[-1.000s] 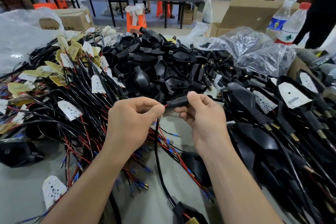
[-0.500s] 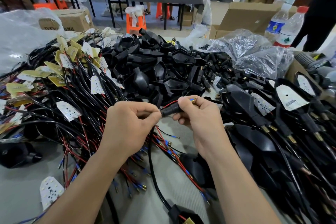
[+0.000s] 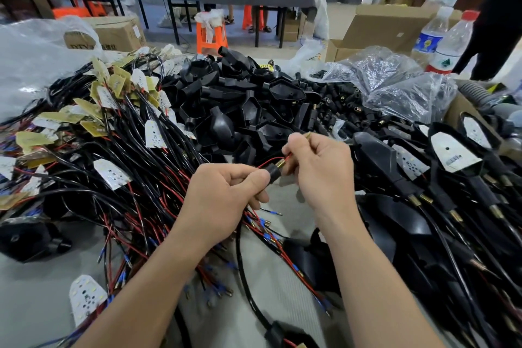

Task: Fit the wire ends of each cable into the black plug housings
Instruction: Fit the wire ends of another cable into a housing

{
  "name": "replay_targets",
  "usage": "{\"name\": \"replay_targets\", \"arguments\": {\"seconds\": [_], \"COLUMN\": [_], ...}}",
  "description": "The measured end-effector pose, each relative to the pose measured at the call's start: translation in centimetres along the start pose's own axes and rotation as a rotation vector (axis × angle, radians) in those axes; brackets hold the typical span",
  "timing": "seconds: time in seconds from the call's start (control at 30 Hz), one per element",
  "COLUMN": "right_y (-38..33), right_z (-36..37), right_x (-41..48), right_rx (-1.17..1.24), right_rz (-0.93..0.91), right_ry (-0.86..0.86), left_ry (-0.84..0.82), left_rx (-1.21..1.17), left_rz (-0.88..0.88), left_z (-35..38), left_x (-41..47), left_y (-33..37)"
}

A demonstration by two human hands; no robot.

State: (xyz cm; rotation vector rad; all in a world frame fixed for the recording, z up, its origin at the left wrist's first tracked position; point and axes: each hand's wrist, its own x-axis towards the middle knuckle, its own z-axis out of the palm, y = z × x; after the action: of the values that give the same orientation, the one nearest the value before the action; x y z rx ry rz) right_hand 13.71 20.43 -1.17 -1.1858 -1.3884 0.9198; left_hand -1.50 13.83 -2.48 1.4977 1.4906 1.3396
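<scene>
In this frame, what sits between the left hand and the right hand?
In the head view, a black plug housing, pinched by the left hand, with a brass end; a red wire arcs over it to the right hand.

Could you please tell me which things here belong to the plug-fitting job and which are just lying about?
Job: left hand, right hand, black plug housing, red wire, cable pile, loose housings.
Lying about: water bottles, cardboard box, plastic bags, orange stool.
</scene>
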Motion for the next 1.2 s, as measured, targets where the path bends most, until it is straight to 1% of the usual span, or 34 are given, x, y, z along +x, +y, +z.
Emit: {"name": "replay_targets", "arguments": {"seconds": [0.07,0.17,0.23,0.3,0.37,0.43,0.53,0.7,0.77,0.87,0.97,1.0,1.03,1.07,1.13,1.17,1.2], "right_y": [-0.9,-2.5,-3.3,-4.0,-4.6,-5.1,-5.6,-5.4,-4.6,-3.1,-2.2,-2.1,-2.2,-2.4,-3.2,-3.6,-3.8], "right_z": [0.6,2.2,3.0,3.6,3.8,3.7,3.4,2.3,1.5,0.8,0.6,0.6,0.8,1.0,1.7,2.1,2.4], "right_x": [0.9,2.5,3.6,4.7,5.8,7.1,9.1,13.4,14.8,15.8,15.8,15.6,15.3,14.6,12.5,11.2,9.6], "right_rx": [-0.037,-0.148,-0.225,-0.233,-0.210,-0.184,-0.172,-0.175,-0.185,-0.212,-0.253,-0.207,-0.109,0.043,0.375,0.457,0.461], "right_rz": [-0.020,-0.073,-0.114,-0.110,-0.072,-0.039,-0.007,0.108,0.145,0.172,0.242,0.265,0.285,0.314,0.400,0.437,0.462], "right_ry": [0.052,0.054,0.045,0.029,0.037,0.084,0.152,0.306,0.334,0.302,0.383,0.411,0.419,0.390,0.231,0.128,0.031], "left_ry": [-0.046,-0.051,-0.160,-0.313,-0.382,-0.424,-0.463,-0.549,-0.565,-0.545,-0.552,-0.540,-0.515,-0.479,-0.407,-0.382,-0.364], "left_rx": [-0.053,-0.106,-0.150,-0.293,-0.441,-0.529,-0.565,-0.463,-0.441,-0.615,-0.785,-0.806,-0.815,-0.822,-0.860,-0.894,-0.928], "left_rz": [-0.008,-0.055,-0.113,-0.178,-0.217,-0.236,-0.281,-0.282,-0.301,-0.397,-0.462,-0.471,-0.476,-0.474,-0.465,-0.466,-0.472], "left_z": [0.2,0.2,0.3,0.2,-0.1,-0.3,-0.2,-0.4,-0.6,-1.0,-1.1,-1.1,-1.0,-1.0,-1.0,-1.0,-1.0], "left_x": [0.0,0.2,0.1,-0.1,-0.2,-0.3,-0.4,-0.4,-0.4,-0.2,-0.3,-0.3,-0.3,-0.2,0.0,0.2,0.4], "left_y": [0.3,0.6,0.9,1.3,1.6,1.8,1.6,1.0,1.1,1.0,1.3,1.3,1.3,1.1,0.6,0.4,0.2]}}
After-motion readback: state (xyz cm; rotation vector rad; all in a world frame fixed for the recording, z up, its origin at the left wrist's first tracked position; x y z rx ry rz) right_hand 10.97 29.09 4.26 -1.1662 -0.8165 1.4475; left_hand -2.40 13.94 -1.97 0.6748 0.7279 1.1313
